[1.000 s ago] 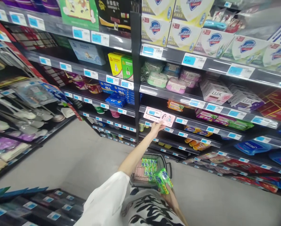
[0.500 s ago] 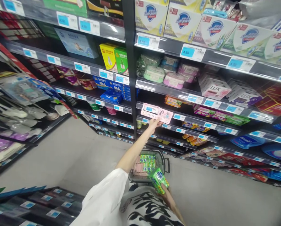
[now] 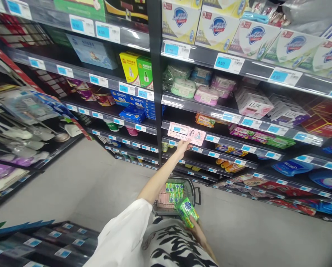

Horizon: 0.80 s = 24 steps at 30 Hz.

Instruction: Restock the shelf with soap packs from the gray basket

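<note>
My left hand (image 3: pixel 183 145) reaches out on a bare arm from a white sleeve to a shelf edge in the middle of the rack. Its fingers are pinched on the lower edge of a pink shelf tag (image 3: pixel 186 133) with a blue price slip. My right hand (image 3: pixel 196 224) is low by my body and grips a green soap pack (image 3: pixel 186 211). Just beyond it on the floor stands a grey shopping basket (image 3: pixel 194 189) holding several green packs and pink packs.
Dark shelving runs ahead and to the right, stocked with white soap cartons (image 3: pixel 179 20), LUX boxes (image 3: pixel 255 105), pastel soap dishes (image 3: pixel 184 87) and blue price labels. Another rack with hanging kitchen tools (image 3: pixel 23 126) stands left. A grey floor aisle (image 3: pixel 79 185) lies between.
My left hand stays at the pink tag. The right hand with the green pack has drifted slightly left and up, and the view has shifted a little.
</note>
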Available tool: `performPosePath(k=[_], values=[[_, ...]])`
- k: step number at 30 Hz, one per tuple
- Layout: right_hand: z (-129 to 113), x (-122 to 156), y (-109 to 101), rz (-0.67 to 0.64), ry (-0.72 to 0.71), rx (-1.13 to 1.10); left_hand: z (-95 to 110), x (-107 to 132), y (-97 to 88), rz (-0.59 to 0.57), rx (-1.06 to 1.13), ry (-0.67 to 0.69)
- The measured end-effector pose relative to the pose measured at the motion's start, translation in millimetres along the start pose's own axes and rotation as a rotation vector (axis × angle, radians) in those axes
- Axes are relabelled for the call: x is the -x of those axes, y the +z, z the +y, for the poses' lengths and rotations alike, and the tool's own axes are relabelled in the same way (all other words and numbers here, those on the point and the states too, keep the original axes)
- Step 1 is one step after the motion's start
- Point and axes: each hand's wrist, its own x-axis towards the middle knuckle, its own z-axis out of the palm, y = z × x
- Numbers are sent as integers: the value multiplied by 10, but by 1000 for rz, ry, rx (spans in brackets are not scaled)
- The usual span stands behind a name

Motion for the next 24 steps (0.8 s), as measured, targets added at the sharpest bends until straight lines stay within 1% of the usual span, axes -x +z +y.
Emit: performPosePath(k=[3,8,12,16,20,24], values=[[142,-139,-39,24,64,-24,24,5,15,2,-7,-14],[252,-260,-49,64,76,-50,66,7,-9,-39,-2,-45],[255,-271,-36,69,66,-44,77,-6,-45,-52,4,-59],[194,-225,-20,54,57,-57,82,-13,-50,-48,11,-58],[135,-154,-14,59,55,-36,105,-29,12,-39,41,-47],[174,-128,-52,64,73,-38,110,-83,125,-16,100,-38]])
